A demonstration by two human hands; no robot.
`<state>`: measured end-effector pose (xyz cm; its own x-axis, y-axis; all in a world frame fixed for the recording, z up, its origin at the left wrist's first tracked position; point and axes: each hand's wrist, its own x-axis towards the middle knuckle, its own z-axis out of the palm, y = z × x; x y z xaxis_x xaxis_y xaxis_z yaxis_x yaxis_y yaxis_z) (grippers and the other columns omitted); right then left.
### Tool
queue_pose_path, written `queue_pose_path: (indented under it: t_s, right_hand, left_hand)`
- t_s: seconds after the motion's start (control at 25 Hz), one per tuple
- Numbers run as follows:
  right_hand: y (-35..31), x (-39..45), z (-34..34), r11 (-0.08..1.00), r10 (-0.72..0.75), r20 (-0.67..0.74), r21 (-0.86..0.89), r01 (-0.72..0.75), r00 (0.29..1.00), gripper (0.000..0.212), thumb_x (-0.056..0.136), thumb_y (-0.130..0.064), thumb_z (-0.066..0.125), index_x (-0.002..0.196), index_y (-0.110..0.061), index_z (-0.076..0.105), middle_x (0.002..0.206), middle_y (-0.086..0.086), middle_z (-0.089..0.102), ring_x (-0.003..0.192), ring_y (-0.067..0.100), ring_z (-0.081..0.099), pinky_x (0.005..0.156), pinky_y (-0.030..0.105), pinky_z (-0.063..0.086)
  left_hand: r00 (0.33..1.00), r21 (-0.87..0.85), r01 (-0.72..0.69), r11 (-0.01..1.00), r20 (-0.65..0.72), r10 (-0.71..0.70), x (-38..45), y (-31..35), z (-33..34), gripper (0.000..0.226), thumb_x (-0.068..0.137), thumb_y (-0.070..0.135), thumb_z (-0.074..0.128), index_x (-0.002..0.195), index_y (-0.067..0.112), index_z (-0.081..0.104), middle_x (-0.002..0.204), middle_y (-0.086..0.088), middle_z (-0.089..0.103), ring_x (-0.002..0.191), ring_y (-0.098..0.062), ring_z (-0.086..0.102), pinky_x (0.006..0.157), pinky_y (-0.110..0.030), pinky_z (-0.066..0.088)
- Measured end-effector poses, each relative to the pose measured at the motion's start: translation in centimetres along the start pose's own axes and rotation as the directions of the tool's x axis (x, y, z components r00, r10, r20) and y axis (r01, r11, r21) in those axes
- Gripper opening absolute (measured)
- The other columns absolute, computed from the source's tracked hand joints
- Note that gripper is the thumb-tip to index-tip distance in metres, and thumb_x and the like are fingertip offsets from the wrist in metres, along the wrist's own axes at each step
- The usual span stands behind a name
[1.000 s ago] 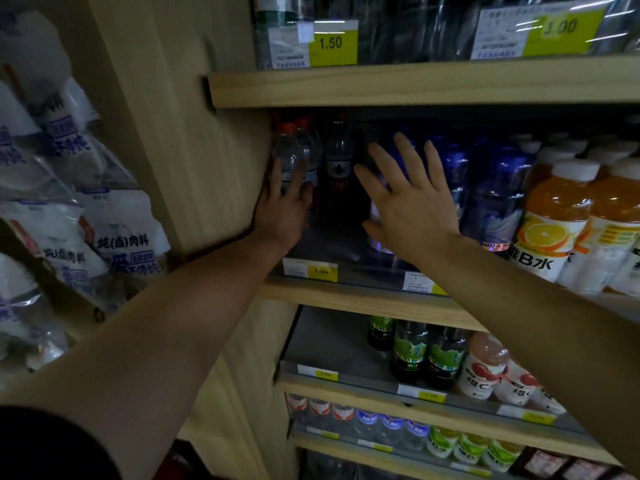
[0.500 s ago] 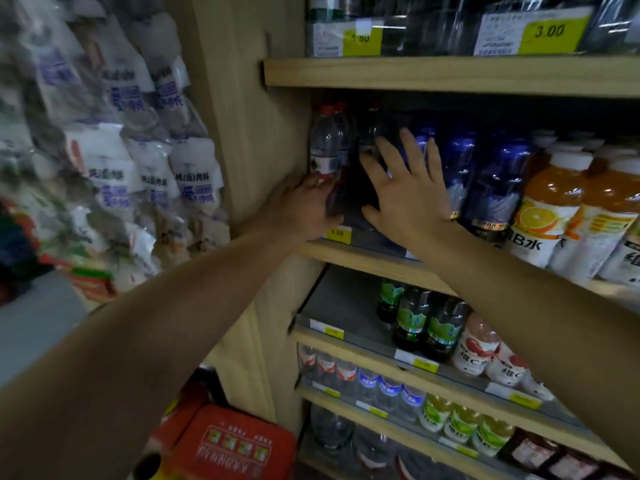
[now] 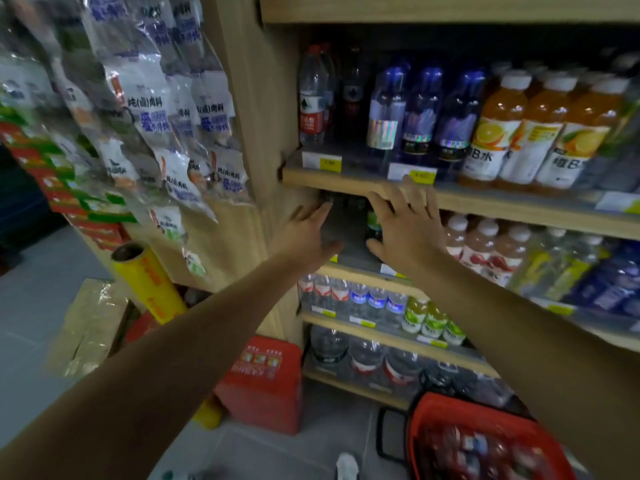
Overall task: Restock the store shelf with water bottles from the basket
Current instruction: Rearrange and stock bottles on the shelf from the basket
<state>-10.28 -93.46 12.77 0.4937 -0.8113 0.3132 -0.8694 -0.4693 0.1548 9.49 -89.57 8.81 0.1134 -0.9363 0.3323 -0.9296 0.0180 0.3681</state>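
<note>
Change: both hands had dropped from the bottle row to below the shelf (image 3: 346, 180) edge, and the camera had tilted down, bringing the basket (image 3: 485, 441) into sight.
Left hand (image 3: 304, 233): fingers spread wide, empty, by the gap under the shelf.
Right hand (image 3: 405, 226): fingers wide, holding nothing.
Why: both looked freed to fetch more stock.
Water bottles (image 3: 313, 98): two red-capped ones made out at the shelf's left end, facing front; any behind hidden.
Blue bottles (image 3: 420, 112): three in front.
Orange bottles (image 3: 502, 129): three in front.
Basket: one, on the floor, contents blurred.
</note>
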Motion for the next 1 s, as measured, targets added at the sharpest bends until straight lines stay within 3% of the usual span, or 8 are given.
queue_pose_path:
  t_s: [0.2,0.4,0.52,0.68,0.8,0.88,1.0]
  right_hand:
    - [1.3,-9.9,2.0,0.993,0.094,0.152,0.053,-0.103,0.984,0.081,0.091,-0.058,0.053,0.155,-0.028,0.012,0.164,0.001,0.0,0.15,0.032,-0.009,0.12,0.052,-0.005]
    - [6.0,-19.9,5.2,0.897,0.286,0.283,0.257,-0.36,0.915,0.085,0.086,-0.055,0.063,0.155,-0.028,0.019,0.164,0.0,0.006,0.151,0.03,0.0,0.121,0.051,0.007]
    - [10.3,-25.4,7.4,0.856,0.355,0.338,0.257,-0.448,0.872,0.084,0.086,-0.055,0.063,0.154,-0.026,0.022,0.163,0.003,0.012,0.15,0.03,0.007,0.121,0.05,0.014]
    - [16.0,-32.2,10.4,0.818,0.356,0.429,0.285,-0.499,0.83,0.085,0.085,-0.054,0.063,0.154,-0.026,0.022,0.163,0.005,0.014,0.15,0.03,0.008,0.121,0.048,0.016]
    - [20.7,-37.7,14.0,0.806,0.31,0.5,0.312,-0.502,0.809,0.085,0.081,-0.058,0.06,0.153,-0.027,0.024,0.162,0.004,0.018,0.149,0.03,0.012,0.12,0.049,0.019]
    - [23.8,-40.6,16.3,0.764,0.322,0.561,0.322,-0.559,0.763,0.084,0.076,-0.06,0.05,0.15,-0.026,0.031,0.159,0.004,0.025,0.148,0.029,0.017,0.118,0.048,0.023]
    - [28.1,-44.0,19.3,0.678,0.377,0.643,0.299,-0.672,0.667,0.086,0.07,-0.06,0.052,0.148,-0.029,0.032,0.157,0.002,0.03,0.144,0.03,0.025,0.114,0.049,0.031]
  left_hand:
    - [0.987,-0.09,-0.008,0.996,0.157,0.022,-8.0,4.1,3.3,0.083,0.082,0.04,0.073,0.151,0.013,0.036,0.155,-0.013,0.036,0.144,-0.029,0.032,0.116,-0.036,0.029]
    - [0.947,-0.153,-0.017,0.988,0.315,0.065,-13.7,10.3,7.6,0.083,0.087,0.041,0.069,0.155,0.02,0.027,0.161,-0.009,0.024,0.15,-0.026,0.019,0.118,-0.039,0.02]
    - [0.913,-0.195,-0.051,0.979,0.388,0.125,-16.6,14.7,11.7,0.081,0.087,0.04,0.07,0.154,0.017,0.029,0.159,-0.013,0.03,0.148,-0.027,0.024,0.118,-0.039,0.025]
    - [0.872,-0.239,0.001,0.971,0.476,0.117,-18.8,20.5,17.9,0.081,0.085,0.041,0.071,0.152,0.015,0.033,0.156,-0.014,0.035,0.144,-0.032,0.033,0.113,-0.046,0.035]
    - [0.83,-0.233,0.02,0.972,0.546,0.114,-20.4,25.8,22.9,0.084,0.084,0.042,0.072,0.152,0.013,0.034,0.155,-0.011,0.037,0.143,-0.028,0.034,0.114,-0.044,0.034]
    - [0.806,-0.199,0.03,0.979,0.584,0.094,-21.4,28.2,26.3,0.085,0.082,0.047,0.068,0.152,0.013,0.034,0.156,-0.009,0.037,0.144,-0.026,0.033,0.115,-0.042,0.033]
    - [0.763,-0.125,0.049,0.991,0.645,0.044,-22.4,30.7,30.6,0.082,0.083,0.038,0.073,0.151,0.012,0.036,0.155,-0.011,0.038,0.144,-0.028,0.034,0.116,-0.039,0.031]
